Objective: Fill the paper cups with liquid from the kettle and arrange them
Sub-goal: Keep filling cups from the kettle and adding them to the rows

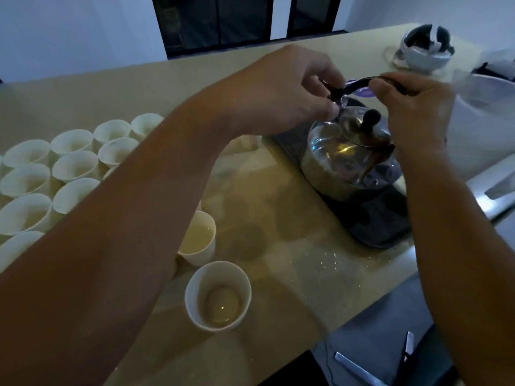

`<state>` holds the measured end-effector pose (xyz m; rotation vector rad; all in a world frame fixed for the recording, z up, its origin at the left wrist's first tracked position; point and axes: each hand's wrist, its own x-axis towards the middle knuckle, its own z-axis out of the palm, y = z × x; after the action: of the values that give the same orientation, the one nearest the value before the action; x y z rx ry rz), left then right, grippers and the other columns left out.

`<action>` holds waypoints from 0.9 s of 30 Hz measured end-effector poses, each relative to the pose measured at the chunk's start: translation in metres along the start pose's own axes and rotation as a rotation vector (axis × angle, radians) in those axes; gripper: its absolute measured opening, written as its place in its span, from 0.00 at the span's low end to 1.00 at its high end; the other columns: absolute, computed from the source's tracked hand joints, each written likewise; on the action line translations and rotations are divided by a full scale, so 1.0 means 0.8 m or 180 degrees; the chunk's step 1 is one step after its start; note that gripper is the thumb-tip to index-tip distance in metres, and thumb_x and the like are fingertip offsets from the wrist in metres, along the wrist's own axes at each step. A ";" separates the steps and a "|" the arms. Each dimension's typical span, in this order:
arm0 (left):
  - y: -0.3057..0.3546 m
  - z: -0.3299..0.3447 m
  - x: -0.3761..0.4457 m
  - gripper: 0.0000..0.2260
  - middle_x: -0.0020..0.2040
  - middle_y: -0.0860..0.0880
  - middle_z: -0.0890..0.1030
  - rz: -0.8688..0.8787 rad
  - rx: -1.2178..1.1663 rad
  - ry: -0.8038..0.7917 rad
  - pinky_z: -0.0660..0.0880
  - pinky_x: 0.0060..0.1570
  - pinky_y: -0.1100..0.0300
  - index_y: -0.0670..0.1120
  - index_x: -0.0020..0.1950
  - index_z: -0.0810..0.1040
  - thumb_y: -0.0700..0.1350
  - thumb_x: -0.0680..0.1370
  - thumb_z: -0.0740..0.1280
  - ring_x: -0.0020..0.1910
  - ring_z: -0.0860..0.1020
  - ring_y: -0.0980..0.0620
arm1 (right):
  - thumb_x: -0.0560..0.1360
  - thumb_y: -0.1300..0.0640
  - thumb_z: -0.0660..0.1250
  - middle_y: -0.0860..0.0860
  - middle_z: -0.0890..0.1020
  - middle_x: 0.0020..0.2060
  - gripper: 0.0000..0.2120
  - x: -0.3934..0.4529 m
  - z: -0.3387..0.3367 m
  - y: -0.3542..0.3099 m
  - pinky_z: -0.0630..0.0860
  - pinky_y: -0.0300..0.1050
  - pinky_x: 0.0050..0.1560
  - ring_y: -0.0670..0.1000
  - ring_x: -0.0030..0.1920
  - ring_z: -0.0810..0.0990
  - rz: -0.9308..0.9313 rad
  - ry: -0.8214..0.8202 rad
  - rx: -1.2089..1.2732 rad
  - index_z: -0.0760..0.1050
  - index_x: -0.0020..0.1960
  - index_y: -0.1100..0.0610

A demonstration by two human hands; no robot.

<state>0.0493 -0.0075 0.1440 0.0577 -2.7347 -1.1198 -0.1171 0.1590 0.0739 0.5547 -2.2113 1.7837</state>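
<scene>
Head view of a beige counter (320,274). A steel kettle (348,154) with a black lid knob is sitting on a dark tray (373,218) at the right of the counter, toward the far side. Both hands are meeting above the kettle at its thin black handle (362,80), which is arching over the lid. The left hand (289,90), reaching across from the near left, is pinching the left end of the handle with curled fingers just above the lid. The right hand (415,107) is gripping the right end of the handle, fingers wrapped around it. A cluster of white paper cups (50,174) is standing at the left, rims touching or nearly so, partly hidden by the left forearm. Two further cups are standing apart from the cluster, near the middle: a filled cup (199,238) holding pale liquid, and in front of it a nearer cup (218,295) holding a shallow pool of brownish liquid. A crumpled cup on a saucer (423,50) is lying at the far right.
</scene>
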 end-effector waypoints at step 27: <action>-0.049 0.042 -0.147 0.12 0.48 0.60 0.83 -0.0267 -0.0329 0.0410 0.70 0.45 0.77 0.56 0.61 0.80 0.47 0.78 0.69 0.49 0.79 0.64 | 0.78 0.48 0.69 0.43 0.81 0.52 0.13 -0.041 0.045 -0.013 0.73 0.31 0.51 0.38 0.50 0.78 -0.0099 -0.0548 -0.1024 0.79 0.61 0.49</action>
<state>0.1576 0.0004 0.0751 0.2242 -2.5789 -1.2325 -0.0812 0.1268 0.0614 0.6855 -2.5211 1.3683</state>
